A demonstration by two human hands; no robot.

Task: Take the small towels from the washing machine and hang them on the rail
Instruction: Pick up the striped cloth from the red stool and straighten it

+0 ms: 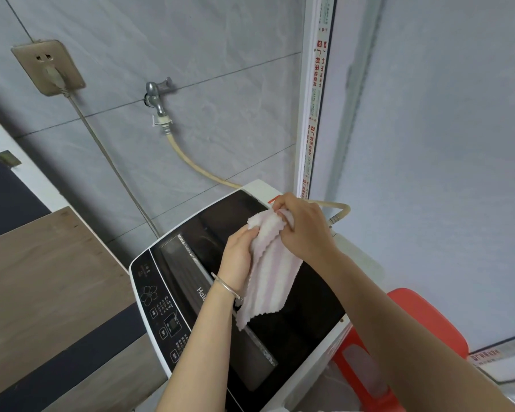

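Both our hands, left (239,257) and right (302,226), pinch one pink-striped towel (266,276) above the closed washing machine (295,316).

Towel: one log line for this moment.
stage: towel held above washing machine | left hand: grips towel | right hand: pinches top edge | rail: unseen

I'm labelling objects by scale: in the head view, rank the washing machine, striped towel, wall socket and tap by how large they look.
1. washing machine, partly out of frame
2. striped towel
3. wall socket
4. tap
The last two look close in size and sit farther away, so their order is unsure.
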